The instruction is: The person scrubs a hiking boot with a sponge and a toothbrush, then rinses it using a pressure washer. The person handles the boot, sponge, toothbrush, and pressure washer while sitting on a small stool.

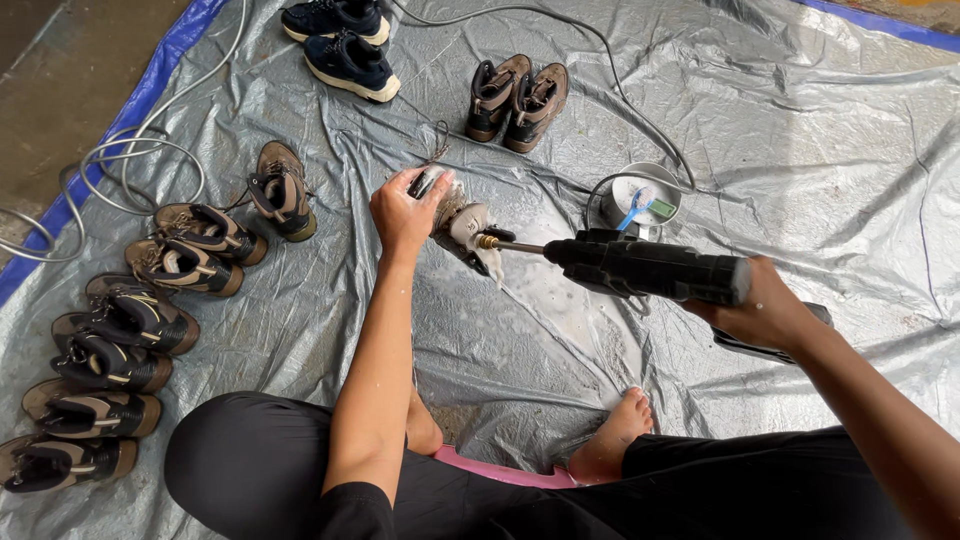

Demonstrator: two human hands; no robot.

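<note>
Shoe (462, 228) under cleaning sits near the middle of the frame, a little above centre, held up over the grey tarp (800, 180). The left hand (405, 212) is closed around the upper part of this shoe, fingers curled over its top edge. The right hand (765, 310), at the right side of the frame, grips the handle of a black spray gun (640, 268); its fingers are wrapped fully around the handle. The thin metal nozzle of the gun points to the left and almost touches the shoe, and white foam lies on the tarp just below them.

Behind the gun, in the upper middle right, stands a small metal bowl (618, 200) with a blue brush (636, 206) in it. A brown pair of boots (516, 100) stands in the upper centre, and a dark blue pair of sneakers (345, 45) is at the upper left of them. Along the left edge a row of brown boots (130, 330) lies on the tarp. A grey hose (140, 150) curls at the upper left. The person sits low, and one bare foot (612, 440) rests on the tarp at the lower centre.
</note>
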